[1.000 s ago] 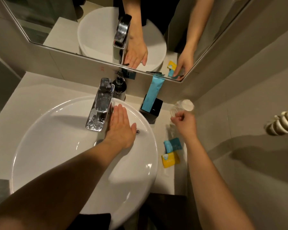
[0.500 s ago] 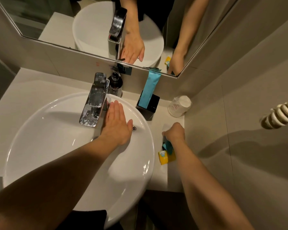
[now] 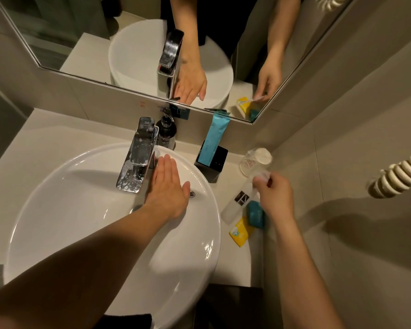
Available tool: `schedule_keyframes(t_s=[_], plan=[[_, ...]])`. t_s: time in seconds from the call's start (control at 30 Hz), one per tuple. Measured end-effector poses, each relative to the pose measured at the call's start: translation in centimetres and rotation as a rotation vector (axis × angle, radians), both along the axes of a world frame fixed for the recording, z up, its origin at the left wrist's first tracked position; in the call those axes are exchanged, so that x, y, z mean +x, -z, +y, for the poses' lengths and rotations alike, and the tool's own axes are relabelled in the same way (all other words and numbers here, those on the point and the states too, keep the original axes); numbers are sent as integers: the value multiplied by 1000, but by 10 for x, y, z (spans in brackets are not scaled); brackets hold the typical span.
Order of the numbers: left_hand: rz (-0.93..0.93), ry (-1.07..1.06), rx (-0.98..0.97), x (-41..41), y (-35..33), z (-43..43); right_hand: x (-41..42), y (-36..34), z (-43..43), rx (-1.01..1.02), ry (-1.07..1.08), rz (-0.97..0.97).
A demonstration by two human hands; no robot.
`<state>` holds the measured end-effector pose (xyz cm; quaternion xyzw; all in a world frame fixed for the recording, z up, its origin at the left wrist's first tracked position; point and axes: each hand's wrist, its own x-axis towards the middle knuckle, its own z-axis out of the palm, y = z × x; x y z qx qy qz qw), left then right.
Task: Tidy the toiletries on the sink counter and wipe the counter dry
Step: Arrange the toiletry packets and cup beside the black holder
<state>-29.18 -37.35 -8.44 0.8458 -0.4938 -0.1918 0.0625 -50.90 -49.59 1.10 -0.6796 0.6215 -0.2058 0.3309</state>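
Note:
My left hand [image 3: 167, 186] lies flat and open on the back rim of the white basin [image 3: 81, 210], just right of the chrome tap [image 3: 138, 155]. My right hand [image 3: 275, 198] is closed on the top end of a long white sachet [image 3: 237, 200] with a dark logo, holding it tilted above the counter [image 3: 226, 186]. Below the sachet lie a teal packet [image 3: 255, 213] and a yellow packet [image 3: 240, 233]. A black holder [image 3: 217, 160] with a tall blue packet [image 3: 214, 141] stands behind. An upturned clear glass [image 3: 255, 160] sits in the corner.
A dark pump bottle [image 3: 167, 132] stands behind the tap against the backsplash. The mirror [image 3: 128, 43] runs above it. The tiled wall [image 3: 342, 138] closes in on the right, with a cream coiled cord [image 3: 399, 174] hanging on it.
My right hand went from the glass down to the packets, then rose with the white sachet in its fingers. My left hand stayed flat on the basin rim.

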Motion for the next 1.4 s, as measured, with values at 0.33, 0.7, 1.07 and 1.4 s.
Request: schedule_keyframes(t_s=[0.33,0.7,1.07,1.4], plan=[[-17,16,-2,1,2,1,58,-112,-14,-318,-126,-332],[-1,7,-7,1,4,0,106,-78,-33,-295,-200,-132],[-34,8,-13,0,5,0,111,-22,-39,-129,-99,-62],[-23,0,-25,-1,5,0,113,-1,-46,-49,-48,-164]])
